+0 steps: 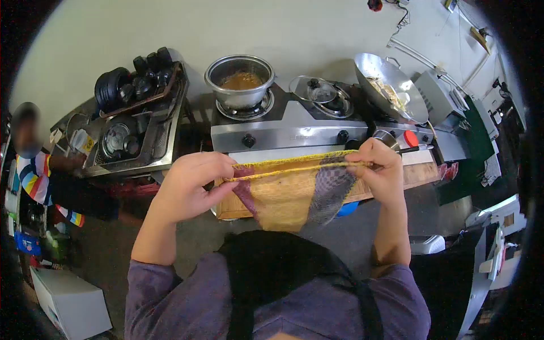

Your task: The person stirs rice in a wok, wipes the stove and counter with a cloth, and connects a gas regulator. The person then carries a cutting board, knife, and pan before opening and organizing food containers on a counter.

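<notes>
A yellow, grey and maroon cloth (283, 198) with yellow stitched edges is stretched between my two hands in the head view. At its left end, my left hand (192, 184) pinches the top edge between thumb and fingers. My right hand (379, 170) grips the opposite end the same way. Two edges run side by side along the top, and the cloth hangs down in front of a wooden board (419, 175). Behind it stands the steel gas stove (277, 133). Part of a blue object (347, 209) shows below the cloth's right side.
A pot of brown liquid (241, 82) sits on the left burner, a glass lid (313, 89) on the middle one. Food fills part of a large wok (416, 102) at right. Dishes crowd the sink (170, 141). Another person (37, 170) stands at far left.
</notes>
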`<state>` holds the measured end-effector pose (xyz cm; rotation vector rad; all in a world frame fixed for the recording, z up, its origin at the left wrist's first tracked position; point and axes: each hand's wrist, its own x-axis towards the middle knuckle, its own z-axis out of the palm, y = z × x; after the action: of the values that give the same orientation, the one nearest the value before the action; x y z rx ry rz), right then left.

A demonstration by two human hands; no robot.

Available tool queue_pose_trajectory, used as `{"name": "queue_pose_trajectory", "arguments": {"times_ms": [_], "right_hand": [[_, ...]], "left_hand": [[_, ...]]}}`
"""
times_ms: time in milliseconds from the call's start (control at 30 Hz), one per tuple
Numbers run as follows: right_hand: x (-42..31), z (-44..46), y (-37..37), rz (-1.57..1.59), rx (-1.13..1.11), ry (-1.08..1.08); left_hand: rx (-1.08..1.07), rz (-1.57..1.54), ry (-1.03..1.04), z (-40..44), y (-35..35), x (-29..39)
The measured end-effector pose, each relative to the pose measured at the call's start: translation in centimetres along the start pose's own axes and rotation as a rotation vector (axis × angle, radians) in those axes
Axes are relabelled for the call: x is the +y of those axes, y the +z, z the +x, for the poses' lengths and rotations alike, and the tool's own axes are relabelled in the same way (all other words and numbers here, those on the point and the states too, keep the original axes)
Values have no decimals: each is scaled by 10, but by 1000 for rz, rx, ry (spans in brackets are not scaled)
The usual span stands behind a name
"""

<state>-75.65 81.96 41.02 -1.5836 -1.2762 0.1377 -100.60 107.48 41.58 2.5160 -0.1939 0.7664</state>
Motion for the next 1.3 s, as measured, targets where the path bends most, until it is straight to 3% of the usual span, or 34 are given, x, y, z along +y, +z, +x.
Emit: {"name": "queue_pose_trajectory", "arguments": {"times_ms": [133,233,267,333,400,533,633,700,733,867,1000,1067,1167,1267,1300], "right_hand": [[5,4,-1,154,104,252],[53,28,5,-291,92,157],[53,39,9,-270,65,288],[71,54,17,-389,90,260],[74,56,22,-332,195,94],[71,33,22,-400,221,-176],[103,-16,40,-334,38,-108],[144,-62,72,-447,-74,122],[161,-84,87,-456,-144,156],[243,-188,151,-419,-346,197],[234,-225,161,-315,-373,252],[224,-227,153,-259,-400,383],[199,-201,134,-249,-406,361],[221,-183,131,20,-277,439],[227,-172,131,118,-223,492]], "left_hand": [[53,-79,-134,8,11,-11],[106,-119,-318,37,26,-33],[126,-90,-306,44,33,-52],[174,-12,-298,53,39,-73],[228,84,-308,59,40,-79],[236,-26,-132,34,37,-57],[0,-153,-92,-16,77,-60],[-263,-208,-215,-55,121,-73],[-239,-111,-179,-86,156,-85],[-663,-64,-329,-189,242,-115],[-613,-113,-341,-224,250,-99],[-503,-172,-343,-214,232,-82],[-489,-241,-299,-198,213,-75],[-661,-465,-388,-168,197,-93],[-546,-570,-483,-165,199,-103]]}}
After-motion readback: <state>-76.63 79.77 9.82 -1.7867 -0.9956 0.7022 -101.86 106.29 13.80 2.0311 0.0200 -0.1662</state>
